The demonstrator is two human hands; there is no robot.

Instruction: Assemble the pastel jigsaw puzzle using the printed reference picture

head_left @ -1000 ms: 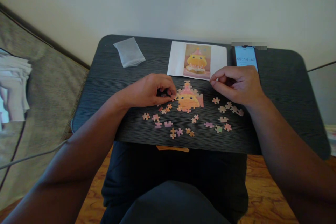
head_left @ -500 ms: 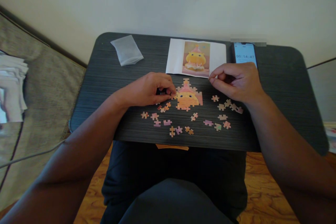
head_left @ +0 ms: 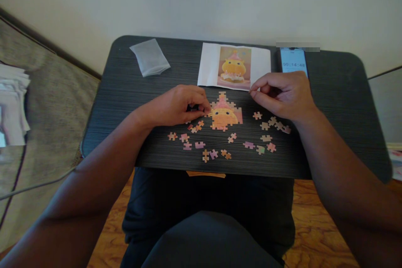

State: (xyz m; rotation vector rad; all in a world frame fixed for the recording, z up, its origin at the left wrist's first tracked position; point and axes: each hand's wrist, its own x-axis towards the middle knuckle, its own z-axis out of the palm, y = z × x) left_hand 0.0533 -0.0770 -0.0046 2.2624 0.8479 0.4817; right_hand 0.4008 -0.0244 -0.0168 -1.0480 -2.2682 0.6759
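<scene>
While I look on, the partly joined pink-and-yellow jigsaw (head_left: 224, 115) lies flat near the middle of the dark, streaked table (head_left: 339, 104) with rounded corners. At its left side are the fingertips of the person's bare left hand (head_left: 185, 104), curled close over a small orange-toned piece (head_left: 207, 114); whether they pinch it, I cannot tell. The bare right hand (head_left: 284, 94) has thumb and forefinger tips pressed together, though I can't tell if anything is between them. Loose knobbed pieces (head_left: 231, 138) are scattered toward the near edge. Along the far edge lie a translucent plastic bag (head_left: 150, 58) near the left corner, a white sheet with a printed yellow figure (head_left: 260, 65), and 1 lit phone (head_left: 293, 56) reading 00:14:48, partly behind the right hand.
</scene>
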